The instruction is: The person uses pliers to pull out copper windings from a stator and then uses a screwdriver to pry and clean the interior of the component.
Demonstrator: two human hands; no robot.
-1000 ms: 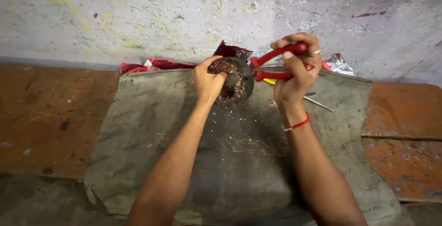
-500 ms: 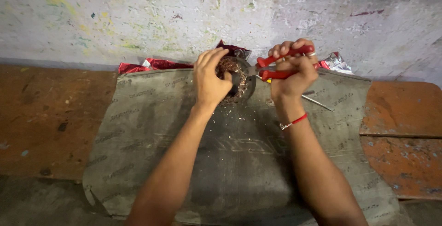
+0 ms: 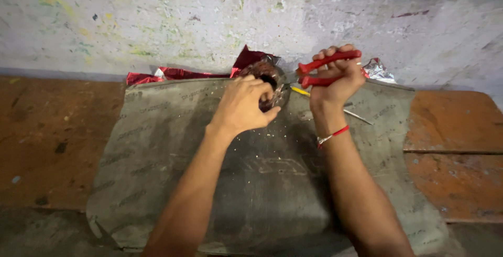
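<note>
Stained wall (image 3: 157, 21), grey mat (image 3: 262, 183) on reddish floor (image 3: 47, 131); left hand (image 3: 243, 105) clasping rusty round part (image 3: 270, 76), right hand (image 3: 335, 76) grip closed on red-handled pliers (image 3: 327, 68).

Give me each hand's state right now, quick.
Left hand: closed on the round, dark brown coil-like part.
Right hand: closed around the red-handled pliers.

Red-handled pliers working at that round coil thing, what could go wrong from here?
The left hand wraps the round dark part right where the red-handled pliers, squeezed by the right hand, bite, so a slip could nick its fingers. Loose bits scattered on the grey sack could fly up. The thin metal rod beside the wrist might get knocked away.
</note>
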